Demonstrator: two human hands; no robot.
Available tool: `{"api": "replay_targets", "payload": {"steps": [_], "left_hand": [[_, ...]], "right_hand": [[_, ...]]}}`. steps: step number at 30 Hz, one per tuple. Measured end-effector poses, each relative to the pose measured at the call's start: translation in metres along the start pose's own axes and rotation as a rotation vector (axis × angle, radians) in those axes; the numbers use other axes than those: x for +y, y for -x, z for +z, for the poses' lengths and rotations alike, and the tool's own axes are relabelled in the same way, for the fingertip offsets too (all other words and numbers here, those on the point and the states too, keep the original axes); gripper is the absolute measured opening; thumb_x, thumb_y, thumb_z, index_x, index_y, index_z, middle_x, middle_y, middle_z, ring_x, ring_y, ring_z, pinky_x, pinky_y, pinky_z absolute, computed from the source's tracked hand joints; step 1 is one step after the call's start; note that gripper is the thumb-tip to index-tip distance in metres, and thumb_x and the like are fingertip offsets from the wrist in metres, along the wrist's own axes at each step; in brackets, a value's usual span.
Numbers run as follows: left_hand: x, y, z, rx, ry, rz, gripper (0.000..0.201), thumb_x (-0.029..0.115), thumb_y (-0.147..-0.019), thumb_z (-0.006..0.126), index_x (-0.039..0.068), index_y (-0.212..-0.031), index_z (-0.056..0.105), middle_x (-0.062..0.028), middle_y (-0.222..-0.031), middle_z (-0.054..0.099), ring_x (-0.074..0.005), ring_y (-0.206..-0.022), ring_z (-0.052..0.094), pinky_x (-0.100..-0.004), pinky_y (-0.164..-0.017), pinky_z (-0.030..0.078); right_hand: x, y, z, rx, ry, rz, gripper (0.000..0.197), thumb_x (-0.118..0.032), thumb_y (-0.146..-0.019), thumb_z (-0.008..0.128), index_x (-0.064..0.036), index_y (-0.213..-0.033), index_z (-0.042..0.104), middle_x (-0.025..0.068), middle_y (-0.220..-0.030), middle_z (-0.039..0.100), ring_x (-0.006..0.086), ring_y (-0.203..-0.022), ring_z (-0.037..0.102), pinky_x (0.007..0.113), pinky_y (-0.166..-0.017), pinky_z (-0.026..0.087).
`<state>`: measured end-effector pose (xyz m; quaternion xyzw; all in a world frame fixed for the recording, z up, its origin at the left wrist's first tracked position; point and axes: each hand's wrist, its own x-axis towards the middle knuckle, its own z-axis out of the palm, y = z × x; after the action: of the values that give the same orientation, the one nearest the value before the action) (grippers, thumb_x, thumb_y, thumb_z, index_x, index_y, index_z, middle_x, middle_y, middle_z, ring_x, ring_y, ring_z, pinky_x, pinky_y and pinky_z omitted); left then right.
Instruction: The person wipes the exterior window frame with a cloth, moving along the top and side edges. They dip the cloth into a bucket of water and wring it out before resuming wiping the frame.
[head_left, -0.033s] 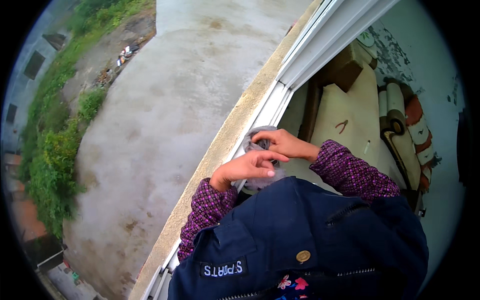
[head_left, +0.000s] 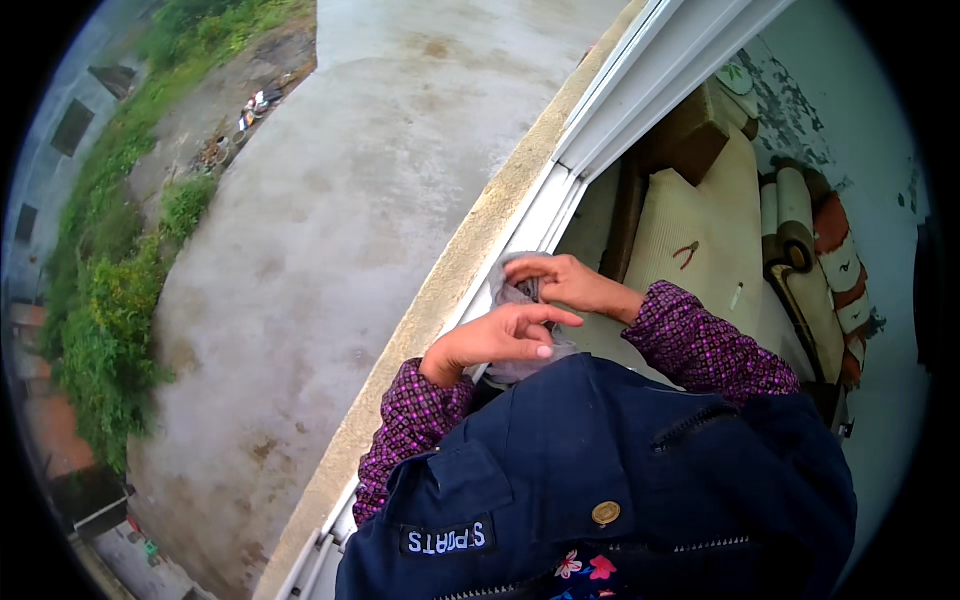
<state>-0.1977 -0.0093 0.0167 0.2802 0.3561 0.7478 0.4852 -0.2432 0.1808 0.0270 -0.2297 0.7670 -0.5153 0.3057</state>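
Observation:
A bunched piece of thin grey mesh [head_left: 508, 292] lies over the white window frame in front of my body. My right hand [head_left: 572, 284] reaches in from the right with its fingers curled round a gathered fold of the mesh. Just below and to the left, my left hand [head_left: 490, 338] lies over the mesh. Its index finger stretches out to the right and the thumb stays apart from it, with nothing visible between them. The left hand's other fingers are mostly hidden. More mesh [head_left: 535, 362] shows below the left hand, close to my dark blue jacket.
The white window frame [head_left: 528, 225] and a rough outer ledge [head_left: 420, 315] run diagonally, with concrete ground [head_left: 290, 250] far below on the left. Indoors on the right, red-handled pliers [head_left: 686, 254] lie on a cream padded surface [head_left: 715, 215], beside rolled mats [head_left: 795, 225].
The view has shifted very slightly. Both hands keep nearly the same pose at the mesh, and its folds under the right hand look a little looser.

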Motion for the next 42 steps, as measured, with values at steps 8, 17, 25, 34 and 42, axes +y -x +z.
{"api": "replay_targets", "payload": {"steps": [8,17,25,34,42], "left_hand": [[-0.015,-0.047,0.067,0.336,0.168,0.223,0.059,0.009,-0.085,0.06,0.005,-0.137,0.033,-0.0003,-0.099,0.056,-0.004,-0.088,0.052,-0.0189,-0.076,0.043],[-0.071,-0.031,0.151,1.358,-0.312,-0.217,0.055,0.012,-0.078,0.066,0.009,-0.129,0.043,-0.0102,-0.095,0.063,-0.0175,-0.094,0.058,-0.0317,-0.087,0.043],[-0.134,0.012,0.217,1.734,-0.793,-0.466,0.014,-0.001,-0.079,0.051,0.001,-0.088,0.062,-0.0019,-0.067,0.058,-0.0104,-0.066,0.054,-0.0262,-0.062,0.046],[-0.086,0.093,0.22,2.22,0.073,0.543,0.014,0.008,-0.091,0.046,0.001,-0.101,0.053,-0.005,-0.073,0.058,-0.0128,-0.06,0.059,-0.023,-0.053,0.046],[-0.124,0.114,0.156,2.479,-0.375,0.372,0.032,0.0,-0.081,0.052,-0.001,-0.112,0.045,-0.0099,-0.103,0.055,-0.0151,-0.096,0.054,-0.0272,-0.086,0.042]], "right_hand": [[0.034,-0.013,-0.035,0.385,0.128,-0.237,0.045,-0.004,-0.089,0.043,-0.0105,-0.134,0.043,0.0086,-0.121,0.056,0.0144,-0.106,0.053,0.027,-0.095,0.04],[0.025,0.011,-0.083,0.364,-0.213,-0.384,0.017,-0.002,-0.087,0.045,-0.0001,-0.092,0.061,0.0003,-0.087,0.06,0.007,-0.079,0.055,0.023,-0.074,0.047],[0.001,0.006,-0.133,0.599,-0.468,-0.434,0.029,0.005,-0.084,0.044,-0.0026,-0.109,0.056,0.0093,-0.096,0.06,0.013,-0.088,0.056,0.025,-0.082,0.046],[0.061,-0.027,-0.067,0.384,0.877,-0.393,0.049,-0.012,-0.073,0.065,-0.0112,-0.118,0.046,0.0145,-0.094,0.055,0.0325,-0.091,0.048,0.041,-0.087,0.033],[0.034,-0.013,0.009,0.127,1.063,-0.53,0.049,-0.033,-0.076,0.066,-0.0044,-0.113,0.052,0.0111,-0.08,0.049,0.0267,-0.08,0.045,0.041,-0.078,0.035]]}}
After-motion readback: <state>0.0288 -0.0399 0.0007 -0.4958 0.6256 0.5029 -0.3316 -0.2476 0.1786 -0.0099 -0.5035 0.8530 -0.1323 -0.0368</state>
